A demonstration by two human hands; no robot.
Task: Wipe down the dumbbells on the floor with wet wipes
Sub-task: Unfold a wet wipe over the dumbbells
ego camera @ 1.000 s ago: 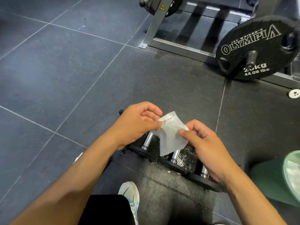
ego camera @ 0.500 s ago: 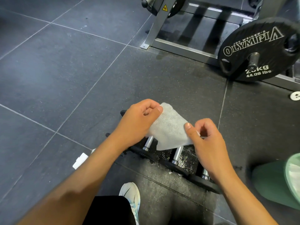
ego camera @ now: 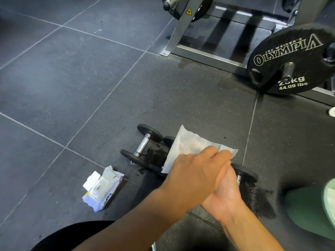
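Note:
Three small black dumbbells with chrome handles lie side by side on the dark rubber floor. The left dumbbell (ego camera: pixel 143 146) is fully in view. A white wet wipe (ego camera: pixel 188 145) is spread open over the middle one, hiding most of it. The right dumbbell (ego camera: pixel 245 173) shows only its far plate and a bit of handle. My left hand (ego camera: pixel 196 172) reaches across and pinches the wipe's near right edge. My right hand (ego camera: pixel 223 193) lies under the left hand, by the right dumbbell, with its fingers hidden.
A wet wipes pack (ego camera: pixel 101 190) with its lid flipped open lies left of the dumbbells. Dark wet patches (ego camera: pixel 257 198) mark the floor around them. A 20 kg weight plate (ego camera: pixel 290 60) and a grey rack frame (ego camera: pixel 203 51) stand behind. A green object (ego camera: pixel 311 211) sits at the right edge.
The wipe, held stretched between both hands above the dumbbells, is now unfolded and laid over the middle dumbbell. My left hand has crossed over my right. The view shifted, revealing the wipes pack.

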